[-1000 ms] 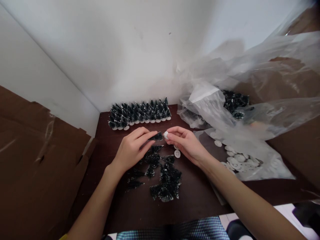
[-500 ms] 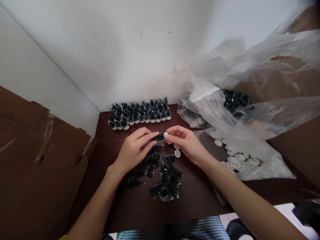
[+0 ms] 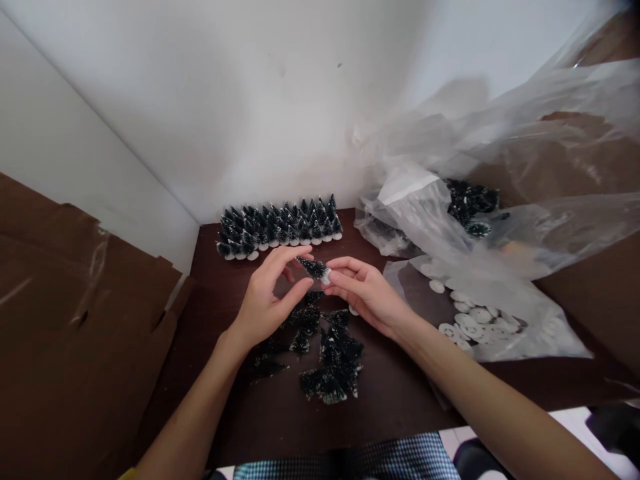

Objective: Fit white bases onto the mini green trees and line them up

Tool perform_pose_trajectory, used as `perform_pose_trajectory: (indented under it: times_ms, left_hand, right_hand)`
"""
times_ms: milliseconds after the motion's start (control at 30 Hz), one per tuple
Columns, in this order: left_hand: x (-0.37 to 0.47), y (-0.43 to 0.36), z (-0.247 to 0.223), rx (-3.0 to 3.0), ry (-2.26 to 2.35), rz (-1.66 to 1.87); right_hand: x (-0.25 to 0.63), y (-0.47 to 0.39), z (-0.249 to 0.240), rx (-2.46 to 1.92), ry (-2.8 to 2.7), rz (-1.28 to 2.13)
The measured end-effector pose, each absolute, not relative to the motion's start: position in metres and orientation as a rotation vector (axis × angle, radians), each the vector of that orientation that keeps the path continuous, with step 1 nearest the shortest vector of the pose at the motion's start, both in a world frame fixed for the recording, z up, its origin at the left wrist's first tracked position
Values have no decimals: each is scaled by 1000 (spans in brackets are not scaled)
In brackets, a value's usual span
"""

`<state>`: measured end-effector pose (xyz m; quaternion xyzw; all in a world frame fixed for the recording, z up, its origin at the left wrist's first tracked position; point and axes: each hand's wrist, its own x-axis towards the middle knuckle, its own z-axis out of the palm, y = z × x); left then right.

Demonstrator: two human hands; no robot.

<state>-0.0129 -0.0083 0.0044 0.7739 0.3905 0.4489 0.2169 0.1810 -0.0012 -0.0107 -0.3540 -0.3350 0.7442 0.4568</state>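
Observation:
Between my hands is a dark green miniature Christmas tree with white-flecked bristles, lying tilted with its tip up to the left. My right hand pinches it at its white round base. My left hand is open around the tree's tip end, thumb and fingers apart; whether a finger brushes the bristles I cannot tell. Below the hands lies a pile of loose miniature trees on the dark brown table. A white disc lies partly hidden under my right hand.
Rows of upright trees on white bases stand against the wall. At right, white discs spill from a clear plastic bag, with more trees behind. A cardboard box stands at left.
My left thumb and fingers have spread and let go of the tree. The tree now tilts tip up, held at its base by my right hand, which has shifted slightly left.

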Motion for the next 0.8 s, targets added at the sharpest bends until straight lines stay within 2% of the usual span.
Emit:
perform_pose_trajectory:
  times_ms: [800]
  left_hand:
    - [-10,-11,0,2101,1104,1181]
  right_hand:
    - [176,-5,-12,-796,-840,1876]
